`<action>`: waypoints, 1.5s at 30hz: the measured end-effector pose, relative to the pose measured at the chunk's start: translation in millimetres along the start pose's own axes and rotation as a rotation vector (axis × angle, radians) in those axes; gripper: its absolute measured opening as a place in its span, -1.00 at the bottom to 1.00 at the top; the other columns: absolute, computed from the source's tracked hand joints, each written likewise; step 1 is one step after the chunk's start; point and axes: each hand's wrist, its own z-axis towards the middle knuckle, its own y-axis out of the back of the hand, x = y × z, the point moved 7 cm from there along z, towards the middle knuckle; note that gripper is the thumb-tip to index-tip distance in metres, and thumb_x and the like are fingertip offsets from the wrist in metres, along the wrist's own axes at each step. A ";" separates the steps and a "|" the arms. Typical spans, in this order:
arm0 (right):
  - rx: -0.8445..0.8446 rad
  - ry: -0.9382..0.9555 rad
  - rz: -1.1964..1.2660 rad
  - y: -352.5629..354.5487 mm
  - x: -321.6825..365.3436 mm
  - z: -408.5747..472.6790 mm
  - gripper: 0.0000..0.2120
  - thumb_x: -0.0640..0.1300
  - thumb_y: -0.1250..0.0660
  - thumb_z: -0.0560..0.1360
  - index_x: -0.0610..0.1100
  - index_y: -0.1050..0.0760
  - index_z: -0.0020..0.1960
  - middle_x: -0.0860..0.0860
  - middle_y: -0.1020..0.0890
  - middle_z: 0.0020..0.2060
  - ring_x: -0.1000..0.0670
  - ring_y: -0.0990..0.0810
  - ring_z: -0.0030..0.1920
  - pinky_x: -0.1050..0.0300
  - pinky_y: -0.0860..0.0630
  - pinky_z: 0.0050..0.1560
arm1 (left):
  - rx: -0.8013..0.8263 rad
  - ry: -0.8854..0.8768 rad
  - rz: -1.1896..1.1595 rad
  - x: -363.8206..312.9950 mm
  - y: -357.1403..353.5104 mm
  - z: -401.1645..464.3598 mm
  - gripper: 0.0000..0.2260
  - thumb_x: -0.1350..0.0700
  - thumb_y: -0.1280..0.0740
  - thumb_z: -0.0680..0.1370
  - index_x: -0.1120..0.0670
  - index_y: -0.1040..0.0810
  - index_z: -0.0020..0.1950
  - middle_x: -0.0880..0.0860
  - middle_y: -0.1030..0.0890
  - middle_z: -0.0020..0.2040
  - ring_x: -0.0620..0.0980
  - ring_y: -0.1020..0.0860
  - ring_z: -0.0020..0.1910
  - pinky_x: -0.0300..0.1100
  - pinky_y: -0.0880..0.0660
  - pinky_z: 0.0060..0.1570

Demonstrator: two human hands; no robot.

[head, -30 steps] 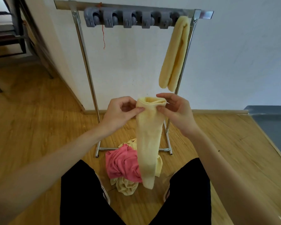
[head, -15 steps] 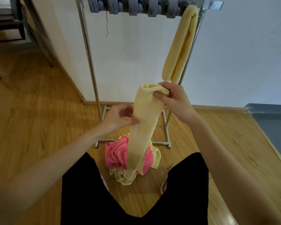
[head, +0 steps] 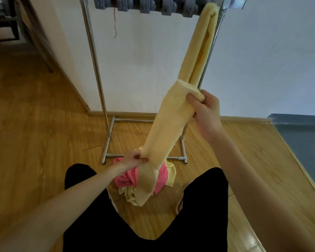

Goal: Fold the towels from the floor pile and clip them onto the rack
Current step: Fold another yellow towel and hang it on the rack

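Sliding down since a second ago, the left hand (head: 135, 159) now pinches the folded yellow towel (head: 168, 131) low at frame centre, while the right hand (head: 205, 111) grips its top. Below, crumpled pink and yellow towels (head: 127, 180) lie on glossy wooden floor (head: 44, 135) beside the chrome rack (head: 96, 70).

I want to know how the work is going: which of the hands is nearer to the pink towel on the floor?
Left. The left hand pinches the yellow towel just above the pink towel; the right hand grips its top, far higher.
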 end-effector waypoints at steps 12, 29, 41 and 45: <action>0.101 -0.568 -0.502 49.1 -159.3 -48.7 -0.58 -0.36 -0.32 0.44 -0.20 -0.31 0.25 -0.04 -0.43 -0.09 0.02 -0.43 -0.12 0.13 -0.47 -0.18 | 0.124 -0.264 0.183 -129.9 31.6 -9.7 -0.78 0.07 -0.41 0.51 0.25 -0.64 -0.11 0.10 -0.56 -0.25 0.01 -0.51 -0.25 -0.15 -0.39 -0.24; 0.740 -0.483 0.259 -19.4 -99.7 -32.0 -0.75 -0.14 -0.26 0.40 -0.28 -0.57 -0.05 -0.02 -0.61 -0.25 0.02 -0.57 -0.21 0.10 -0.45 -0.09 | 0.440 -0.290 0.465 -229.8 14.3 -15.1 -0.91 0.14 -0.39 0.52 0.07 -0.68 -0.16 -0.04 -0.64 -0.30 -0.16 -0.56 -0.33 -0.36 -0.43 -0.36; 0.403 -0.089 -0.191 79.4 -36.7 78.6 -0.87 -0.15 -0.38 0.50 -0.20 -0.47 -0.09 -0.06 -0.53 -0.22 0.02 -0.51 -0.20 0.18 -0.44 -0.18 | 0.216 -0.424 0.466 -291.1 47.2 21.5 -0.74 0.06 -0.37 0.52 -0.03 -0.52 0.21 0.04 -0.65 -0.04 -0.02 -0.62 -0.06 -0.24 -0.54 -0.08; 0.359 0.092 -0.430 88.4 2.6 123.4 -0.83 -0.33 -0.31 0.51 -0.23 -0.35 0.04 -0.11 -0.51 -0.16 0.02 -0.47 -0.19 0.15 -0.44 -0.17 | 0.246 -0.500 0.623 -341.9 55.3 27.8 -0.86 0.21 -0.26 0.59 -0.01 -0.54 0.04 -0.05 -0.60 0.00 -0.24 -0.54 -0.03 -0.33 -0.45 -0.01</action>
